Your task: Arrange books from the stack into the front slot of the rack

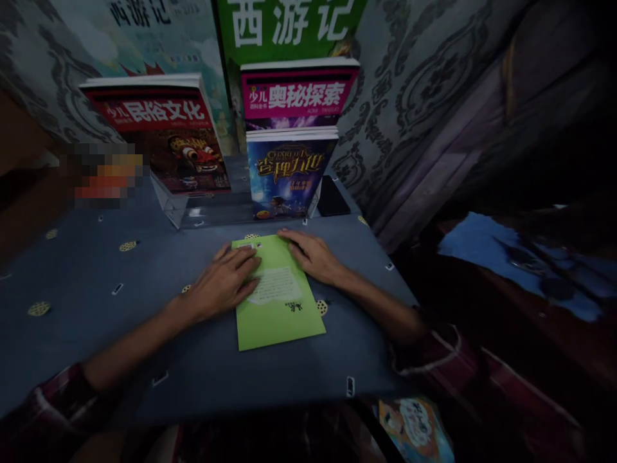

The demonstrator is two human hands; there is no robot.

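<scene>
A thin green book lies flat on the blue patterned tablecloth, with a pale text block and a small dark drawing on its cover. My left hand rests on the book's left side, fingers stretched over the cover towards its top. Along the upper right edge lies my right hand, its fingers extended and touching the book. Both hands are open. Beneath the fingers, parts of the cover are hidden.
Behind the green book, clear stands hold upright books: a red-topped book, a magenta book and a blue book. A dark flat object lies beside them. Below the table's front edge is another colourful book.
</scene>
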